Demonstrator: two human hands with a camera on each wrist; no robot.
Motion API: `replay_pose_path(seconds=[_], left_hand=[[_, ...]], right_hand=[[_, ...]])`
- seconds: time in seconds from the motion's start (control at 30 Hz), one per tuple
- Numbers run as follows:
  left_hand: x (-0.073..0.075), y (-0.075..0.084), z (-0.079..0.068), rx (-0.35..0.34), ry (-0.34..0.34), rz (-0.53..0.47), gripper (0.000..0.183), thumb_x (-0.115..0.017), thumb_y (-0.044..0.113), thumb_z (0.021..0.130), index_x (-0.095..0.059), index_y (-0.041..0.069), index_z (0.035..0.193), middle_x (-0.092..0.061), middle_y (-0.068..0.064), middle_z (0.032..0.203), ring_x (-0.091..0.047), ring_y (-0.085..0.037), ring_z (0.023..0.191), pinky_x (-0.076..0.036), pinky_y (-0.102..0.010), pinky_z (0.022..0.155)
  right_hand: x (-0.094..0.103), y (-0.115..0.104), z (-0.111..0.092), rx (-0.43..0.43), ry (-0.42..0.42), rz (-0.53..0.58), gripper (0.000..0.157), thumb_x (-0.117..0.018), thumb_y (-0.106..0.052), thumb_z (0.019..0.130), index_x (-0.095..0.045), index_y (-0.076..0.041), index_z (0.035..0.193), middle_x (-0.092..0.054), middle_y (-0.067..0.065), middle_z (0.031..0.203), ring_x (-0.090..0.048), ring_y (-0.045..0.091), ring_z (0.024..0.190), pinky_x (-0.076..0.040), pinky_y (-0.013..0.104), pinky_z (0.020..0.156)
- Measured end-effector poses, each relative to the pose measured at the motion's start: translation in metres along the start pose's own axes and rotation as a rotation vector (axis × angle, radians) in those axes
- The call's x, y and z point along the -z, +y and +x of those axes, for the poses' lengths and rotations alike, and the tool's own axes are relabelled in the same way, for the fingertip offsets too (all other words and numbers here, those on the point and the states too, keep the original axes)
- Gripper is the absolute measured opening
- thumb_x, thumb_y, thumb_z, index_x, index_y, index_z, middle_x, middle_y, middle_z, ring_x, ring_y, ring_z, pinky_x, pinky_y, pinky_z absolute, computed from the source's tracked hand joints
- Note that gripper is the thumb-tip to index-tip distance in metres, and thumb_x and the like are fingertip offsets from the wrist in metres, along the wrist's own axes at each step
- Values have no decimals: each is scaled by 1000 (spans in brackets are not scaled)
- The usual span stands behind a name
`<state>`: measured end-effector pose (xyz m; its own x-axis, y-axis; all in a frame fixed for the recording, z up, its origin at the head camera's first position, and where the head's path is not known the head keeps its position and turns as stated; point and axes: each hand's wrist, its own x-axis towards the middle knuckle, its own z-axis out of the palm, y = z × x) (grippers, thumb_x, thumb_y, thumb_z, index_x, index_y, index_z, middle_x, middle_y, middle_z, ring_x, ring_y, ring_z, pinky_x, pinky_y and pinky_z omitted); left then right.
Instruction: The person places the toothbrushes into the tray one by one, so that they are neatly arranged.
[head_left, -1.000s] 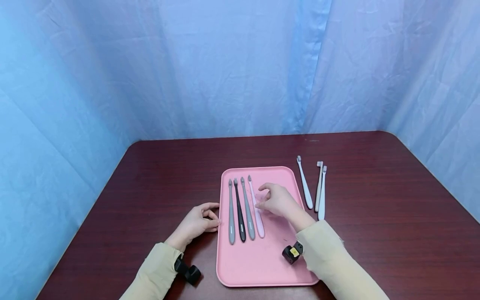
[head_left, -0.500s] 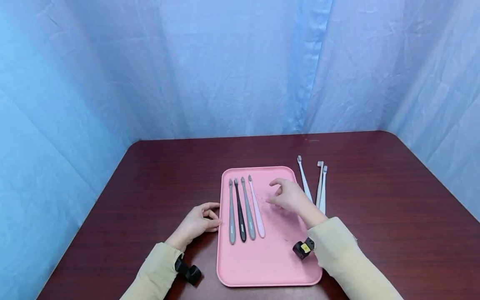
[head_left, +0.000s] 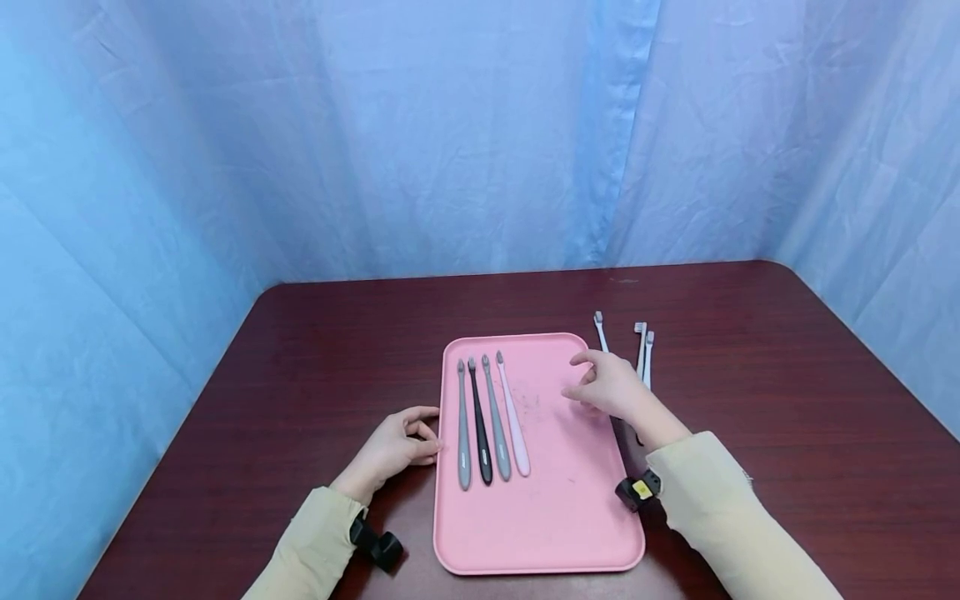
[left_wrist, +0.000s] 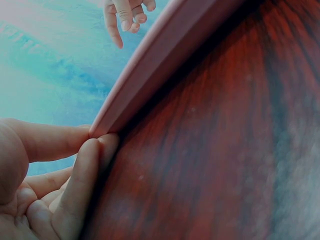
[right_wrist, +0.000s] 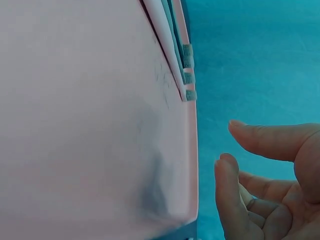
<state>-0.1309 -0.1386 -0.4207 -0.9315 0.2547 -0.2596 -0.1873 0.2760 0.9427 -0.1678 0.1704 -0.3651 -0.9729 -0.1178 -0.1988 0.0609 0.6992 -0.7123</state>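
Observation:
My left hand (head_left: 397, 446) pinches the left rim of a pink tray (head_left: 540, 533); in the left wrist view its thumb and fingertips close on the tray's edge (left_wrist: 125, 95). On the tray's left half lie a grey toothbrush (head_left: 463, 433), a black toothbrush (head_left: 480, 429), a second grey toothbrush (head_left: 497, 429) and a pink toothbrush (head_left: 516, 429), side by side with heads away from me. Over the tray's right rim hovers my right hand (head_left: 611, 387), holding nothing. In the right wrist view, its thumb and index finger (right_wrist: 227, 192) stand apart.
Right of the tray, on the dark red table (head_left: 750, 417), lie a pale toothbrush (head_left: 602, 332), a beige toothbrush (head_left: 641, 346) and a light blue toothbrush (head_left: 648, 358), partly hidden by my right hand. Blue curtains (head_left: 450, 142) surround the table.
My right hand has moved right, from beside the pink toothbrush to the tray's right rim. The left hand and the toothbrushes on the tray have stayed in place.

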Motion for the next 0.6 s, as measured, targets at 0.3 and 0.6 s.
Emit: replay_pose_path(seconds=[0.3,0.6], left_hand=[[0,1,-1,1,2,5,53,-63,-4,85,-44,-7,134,-59,-3,76,-60,-8,69,-58,-27,70],[0,1,-1,-4,4,12,52,-63,-4,85,-45,-7,133,-59,-3,76,-60,-8,68,-58,-26,69]], right_hand=[[13,14,0,-46,-12,18,57,-68,-15,85,-45,4,133,-60,12,85,-62,17,66,-58,33,60],[24,26,-4,-53,-6,3,55,-68,-15,84,-47,5,131,-61,9,78,-60,15,60,-56,30,58]])
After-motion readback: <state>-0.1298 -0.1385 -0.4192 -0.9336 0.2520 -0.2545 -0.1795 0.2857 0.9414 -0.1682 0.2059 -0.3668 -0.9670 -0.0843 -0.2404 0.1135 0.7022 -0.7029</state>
